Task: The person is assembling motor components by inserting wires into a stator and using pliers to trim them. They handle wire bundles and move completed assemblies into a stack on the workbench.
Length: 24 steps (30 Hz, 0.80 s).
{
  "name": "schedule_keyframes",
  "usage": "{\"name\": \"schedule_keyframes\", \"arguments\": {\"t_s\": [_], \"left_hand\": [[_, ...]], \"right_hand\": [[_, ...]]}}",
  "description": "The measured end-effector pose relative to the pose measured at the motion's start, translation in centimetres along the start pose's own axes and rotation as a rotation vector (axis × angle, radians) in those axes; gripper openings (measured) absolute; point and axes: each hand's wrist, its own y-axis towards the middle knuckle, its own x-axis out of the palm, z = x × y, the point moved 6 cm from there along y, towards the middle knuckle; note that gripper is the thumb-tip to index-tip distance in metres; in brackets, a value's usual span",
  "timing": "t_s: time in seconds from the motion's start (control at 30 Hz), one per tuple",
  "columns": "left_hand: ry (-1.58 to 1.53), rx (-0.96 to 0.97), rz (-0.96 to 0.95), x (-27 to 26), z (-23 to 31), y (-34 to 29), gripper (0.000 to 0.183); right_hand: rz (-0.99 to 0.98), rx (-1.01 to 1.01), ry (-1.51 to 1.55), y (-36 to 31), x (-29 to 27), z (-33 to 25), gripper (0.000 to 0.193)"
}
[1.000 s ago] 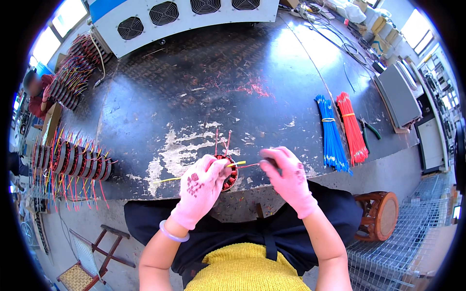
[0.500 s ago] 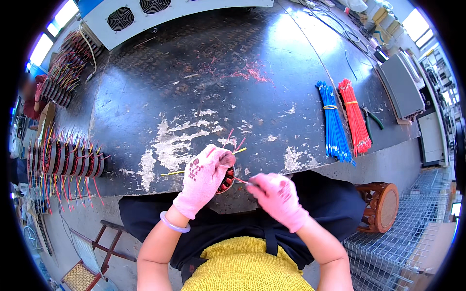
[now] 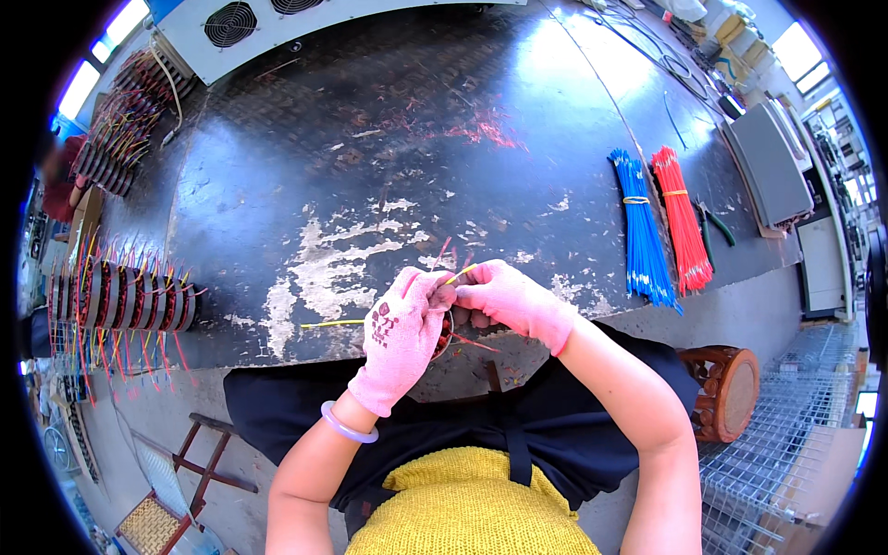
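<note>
At the table's front edge, my left hand [image 3: 400, 338], in a pink glove, is closed round a small motor stator [image 3: 446, 335] with red windings; the glove hides most of it. Also gloved in pink, my right hand [image 3: 518, 301] is closed on the stator's far right side, its thumb and forefinger at a short yellow wire [image 3: 462, 274]. Another yellow wire [image 3: 333, 324] sticks out leftward past the left hand. Thin red wire ends [image 3: 446, 250] point away from me, and a red wire [image 3: 476, 345] juts out below the right hand.
Rows of wired stators [image 3: 125, 296] stand at the left edge, more stators [image 3: 116, 139] behind them by another person's arm [image 3: 65, 190]. Blue wires [image 3: 638, 231] and red wires [image 3: 682, 222] lie bundled at right, beside green-handled pliers [image 3: 717, 227]. Red scraps [image 3: 486, 129] litter the middle.
My right hand has left the red wire at the stator's lower right and moved up and left to the yellow wire. My left hand still holds the stator.
</note>
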Motion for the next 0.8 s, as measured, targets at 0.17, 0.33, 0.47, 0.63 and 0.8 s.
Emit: {"name": "schedule_keyframes", "arguments": {"t_s": [0.17,0.33,0.47,0.63,0.8], "left_hand": [[-0.049,-0.069,0.017,0.0,0.2,0.0,0.023],[-0.027,-0.031,0.038,0.2,0.0,0.0,0.021],[0.012,0.0,0.017,0.1,0.2,0.0,0.017],[0.056,0.063,-0.027,0.3,0.5,-0.1,0.021],[0.03,0.099,-0.1,0.5,0.2,-0.3,0.019]], "right_hand": [[0.124,-0.039,0.097,-2.7,0.0,1.1,0.023],[0.231,-0.171,-0.076,-3.4,0.7,0.2,0.017],[0.444,-0.364,-0.236,-4.9,0.9,0.1,0.012],[0.657,-0.535,-0.333,-7.7,1.1,0.4,0.009],[0.771,-0.725,-0.639,-9.2,1.6,-1.0,0.013]]}}
